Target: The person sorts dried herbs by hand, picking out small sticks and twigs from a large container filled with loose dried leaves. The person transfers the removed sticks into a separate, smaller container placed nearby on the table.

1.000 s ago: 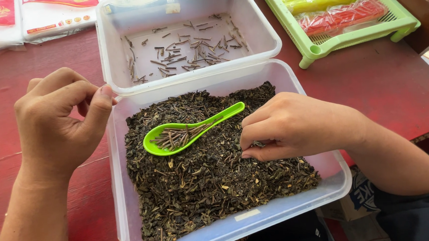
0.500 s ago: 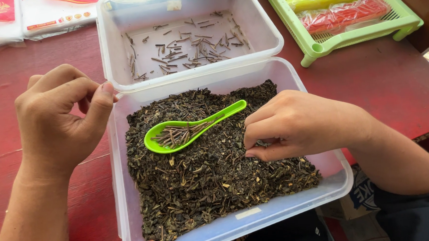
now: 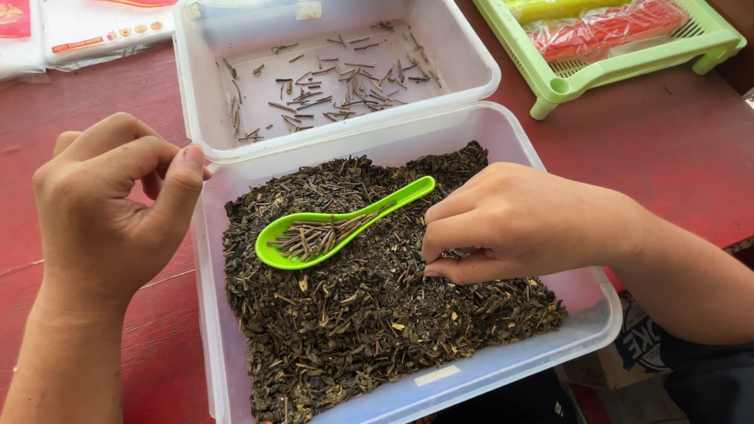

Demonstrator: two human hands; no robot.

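R hand (image 3: 515, 222) fingertips pinch a stem in the dried tea leaves (image 3: 374, 315), 3 o'clock of the green spoon (image 3: 330, 227); prob light n brittle, grip midway. L hand (image 3: 110, 209) curled, thumb-to-finger on the tub rim (image 3: 204, 273).

the near clear rectangular plastic tub (image 3: 571, 314) is the landmark. in it lies a bed of dark dried tea leaves (image 3: 357, 325); on that bed, toward the tub's far left, rests a green plastic spoon (image 3: 309, 233) with thin brown stems (image 3: 314, 238) in its bowl. the right hand (image 3: 515, 222) sits on the leaves at the tub's right side. the left hand (image 3: 110, 209) is at the tub's far left corner, outside its wall. touching the tub's far edge stands a second clear plastic tub (image 3: 463, 53) with scattered stems inside. far right of the landmark stands a green slatted plastic tray (image 3: 695, 45).
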